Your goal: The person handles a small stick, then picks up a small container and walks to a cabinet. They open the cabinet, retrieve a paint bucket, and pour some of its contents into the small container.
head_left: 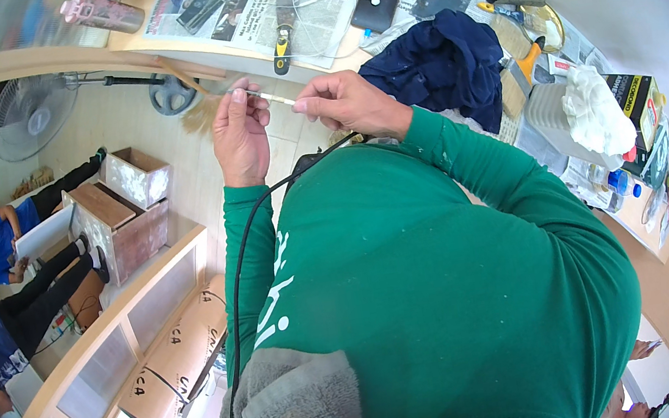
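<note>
A grey towel (298,406) hangs closest, over the shoulder. The slim white stick (278,98) spans the left hand (242,141) and right hand (356,105), both pinching it; light, level fingertips should steady it best, near the table (130,43).

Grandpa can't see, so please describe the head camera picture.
Someone in a green shirt holds a thin pale stick with left hand and right hand. Beyond is a table with newspaper, a black phone and dark blue cloth.
</note>
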Available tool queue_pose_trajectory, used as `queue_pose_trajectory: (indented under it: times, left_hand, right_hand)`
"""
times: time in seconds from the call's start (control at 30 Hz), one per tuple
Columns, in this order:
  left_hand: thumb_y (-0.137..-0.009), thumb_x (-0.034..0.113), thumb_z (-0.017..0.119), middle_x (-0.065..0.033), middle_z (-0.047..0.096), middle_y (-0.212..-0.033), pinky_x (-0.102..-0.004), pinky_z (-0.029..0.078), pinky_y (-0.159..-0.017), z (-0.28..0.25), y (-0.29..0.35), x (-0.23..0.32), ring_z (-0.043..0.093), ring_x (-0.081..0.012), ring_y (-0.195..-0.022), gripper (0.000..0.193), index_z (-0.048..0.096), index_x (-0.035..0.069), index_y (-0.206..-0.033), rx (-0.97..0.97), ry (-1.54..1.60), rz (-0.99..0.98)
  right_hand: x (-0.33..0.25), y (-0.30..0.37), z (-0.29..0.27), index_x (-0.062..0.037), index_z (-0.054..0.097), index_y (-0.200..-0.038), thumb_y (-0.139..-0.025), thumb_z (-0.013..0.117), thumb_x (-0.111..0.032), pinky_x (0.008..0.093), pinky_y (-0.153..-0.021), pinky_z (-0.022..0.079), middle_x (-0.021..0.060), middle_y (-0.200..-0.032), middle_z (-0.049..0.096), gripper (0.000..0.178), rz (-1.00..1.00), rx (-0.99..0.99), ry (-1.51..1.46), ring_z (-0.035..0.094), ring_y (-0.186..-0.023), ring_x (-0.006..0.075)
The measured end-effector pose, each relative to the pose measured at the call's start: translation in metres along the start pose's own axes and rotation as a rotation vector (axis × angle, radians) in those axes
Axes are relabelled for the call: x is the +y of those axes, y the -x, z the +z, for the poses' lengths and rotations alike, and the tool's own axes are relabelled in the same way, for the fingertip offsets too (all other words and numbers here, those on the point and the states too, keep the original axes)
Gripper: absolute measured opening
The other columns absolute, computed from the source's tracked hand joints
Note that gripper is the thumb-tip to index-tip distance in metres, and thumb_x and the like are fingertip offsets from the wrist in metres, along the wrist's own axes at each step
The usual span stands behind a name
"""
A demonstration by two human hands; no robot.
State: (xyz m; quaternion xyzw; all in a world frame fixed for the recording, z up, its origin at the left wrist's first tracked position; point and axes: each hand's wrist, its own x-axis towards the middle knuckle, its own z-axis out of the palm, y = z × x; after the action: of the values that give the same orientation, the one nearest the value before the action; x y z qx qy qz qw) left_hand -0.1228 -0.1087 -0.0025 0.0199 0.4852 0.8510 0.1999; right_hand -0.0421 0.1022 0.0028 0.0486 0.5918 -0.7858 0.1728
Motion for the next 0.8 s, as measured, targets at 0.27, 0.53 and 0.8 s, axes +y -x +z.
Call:
queue_pose_trajectory:
  times: [0.27,0.53,0.8]
  left_hand:
    - [-0.108,0.028,0.061,-0.0018,0.066,-0.114,-0.0242,0.046,-0.077,-0.024,0.000,-0.004,0.057,-0.0087,-0.093,0.030,0.063,0.006,-0.129,0.023,-0.071,-0.059]
    - [-0.108,0.026,0.062,-0.0029,0.066,-0.101,-0.0245,0.043,-0.070,-0.004,-0.006,0.000,0.056,-0.0103,-0.085,0.027,0.065,0.002,-0.119,0.028,-0.189,0.002]
    - [-0.109,0.028,0.061,-0.0009,0.063,-0.098,-0.0235,0.040,-0.068,0.041,-0.022,-0.014,0.053,-0.0090,-0.079,0.027,0.065,0.002,-0.116,0.017,-0.272,-0.008]
  right_hand:
    - [0.001,-0.001,-0.011,-0.0047,0.077,-0.105,-0.102,0.068,-0.031,0.0255,-0.059,0.045,-0.0024,-0.080,0.066,0.027,-0.044,-0.040,0.067,0.054,-0.066,0.0061]
    - [0.008,0.016,-0.013,-0.0040,0.079,-0.102,-0.098,0.072,-0.024,0.0255,-0.052,0.043,0.0024,-0.078,0.068,0.022,-0.017,-0.018,-0.103,0.056,-0.061,0.0078]
    - [0.013,0.036,-0.028,-0.0016,0.075,-0.095,-0.093,0.079,-0.020,0.0267,-0.051,0.042,0.0016,-0.078,0.065,0.019,-0.104,0.146,-0.155,0.055,-0.059,0.0079]
